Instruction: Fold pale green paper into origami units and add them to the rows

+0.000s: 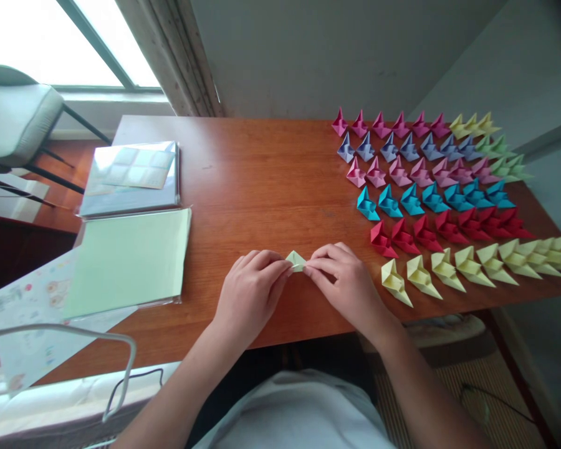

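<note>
A small folded piece of pale green paper [296,259] is held just over the front part of the wooden table [262,187]. My left hand [254,288] pinches its left corner between thumb and fingers. On the opposite side, my right hand [346,280] grips the right corner the same way. The paper's peak points away from me, and a crease shows across it. Both fingertips hide the outer ends. Closest to my right hand stands a pale yellow folded paper piece [394,282], first in its row.
Rows of folded paper pieces fill the table's right side, including red [404,236], blue [389,202] and purple [365,147] ones. At left lie a pack of light green paper [131,262] and a clear-wrapped pack [131,202]. A white bent tube [131,355] crosses the lower left.
</note>
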Demonstrator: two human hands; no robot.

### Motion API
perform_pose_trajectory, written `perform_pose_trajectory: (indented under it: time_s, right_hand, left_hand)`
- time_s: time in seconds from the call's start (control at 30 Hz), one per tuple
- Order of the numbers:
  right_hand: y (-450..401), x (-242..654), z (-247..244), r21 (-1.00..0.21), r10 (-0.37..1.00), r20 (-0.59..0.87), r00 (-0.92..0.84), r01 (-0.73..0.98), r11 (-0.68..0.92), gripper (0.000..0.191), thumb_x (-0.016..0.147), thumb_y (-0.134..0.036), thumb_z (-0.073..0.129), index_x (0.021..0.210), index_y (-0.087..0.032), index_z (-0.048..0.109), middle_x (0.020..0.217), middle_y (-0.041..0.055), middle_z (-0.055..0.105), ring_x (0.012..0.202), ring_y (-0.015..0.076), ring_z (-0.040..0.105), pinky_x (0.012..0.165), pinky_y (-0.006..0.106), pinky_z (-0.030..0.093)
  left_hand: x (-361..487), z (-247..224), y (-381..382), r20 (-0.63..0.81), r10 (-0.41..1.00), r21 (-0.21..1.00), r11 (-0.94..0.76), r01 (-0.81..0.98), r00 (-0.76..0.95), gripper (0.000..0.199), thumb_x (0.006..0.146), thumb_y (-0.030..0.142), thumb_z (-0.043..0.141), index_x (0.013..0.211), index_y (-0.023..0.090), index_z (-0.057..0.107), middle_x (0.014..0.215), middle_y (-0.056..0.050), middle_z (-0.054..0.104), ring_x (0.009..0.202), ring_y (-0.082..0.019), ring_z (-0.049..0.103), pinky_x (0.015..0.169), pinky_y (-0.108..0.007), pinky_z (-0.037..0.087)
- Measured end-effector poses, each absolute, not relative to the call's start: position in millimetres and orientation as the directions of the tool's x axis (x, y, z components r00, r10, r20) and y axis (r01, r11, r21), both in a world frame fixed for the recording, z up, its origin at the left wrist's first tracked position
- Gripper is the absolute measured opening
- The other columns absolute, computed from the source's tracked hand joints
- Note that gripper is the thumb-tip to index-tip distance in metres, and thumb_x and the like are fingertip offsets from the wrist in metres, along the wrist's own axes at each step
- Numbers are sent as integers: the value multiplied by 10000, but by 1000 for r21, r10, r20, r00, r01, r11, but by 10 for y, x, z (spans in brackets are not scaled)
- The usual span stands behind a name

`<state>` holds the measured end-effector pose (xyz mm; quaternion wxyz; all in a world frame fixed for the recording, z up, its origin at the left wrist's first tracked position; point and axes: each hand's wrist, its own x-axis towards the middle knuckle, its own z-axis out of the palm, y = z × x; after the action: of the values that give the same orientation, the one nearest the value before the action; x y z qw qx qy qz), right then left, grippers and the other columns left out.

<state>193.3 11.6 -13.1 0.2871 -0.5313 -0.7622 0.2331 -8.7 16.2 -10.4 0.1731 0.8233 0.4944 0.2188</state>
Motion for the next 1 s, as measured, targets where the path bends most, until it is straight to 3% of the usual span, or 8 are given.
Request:
perform_pose_trajectory:
  time_s: [0.1,0.4,0.63,1.0]
  right_hand:
    - [165,1909,-105,-675,965,112,-237,694,249,91,925,-175,666,891,-215,741,856,33,692,864,206,595,803,346,497]
    - [210,1819,-109,-652,989,60,-132,745,140,71,901,-216,704,831,-223,692,793,5,697,804,201,604,769,333,459]
    - [273,1791,-101,-649,986,61,-157,744,159,61,905,-199,693,853,-231,694,822,8,699,838,202,616,790,322,457]
    - [396,1763,-66,-648,978,11,-208,743,165,92,883,-158,698,818,-221,685,826,6,703,829,192,613,764,314,453]
  left_hand:
    - [-52,-115,186,197,905,471,-425,773,377,244,998,252,532,1184,233,689,966,-35,741,844,-208,649,764,-343,492]
    - [-1,-125,214,191,930,489,-369,791,315,161,981,251,559,1025,211,709,951,-33,769,837,-201,683,750,-313,498]
    - [39,-96,207,164,938,458,-347,818,306,183,990,253,532,1027,221,709,908,-30,744,818,-204,671,722,-314,488]
    - [56,-100,206,155,955,518,-296,802,252,135,968,231,569,1020,207,690,934,-23,718,810,-172,670,698,-268,474]
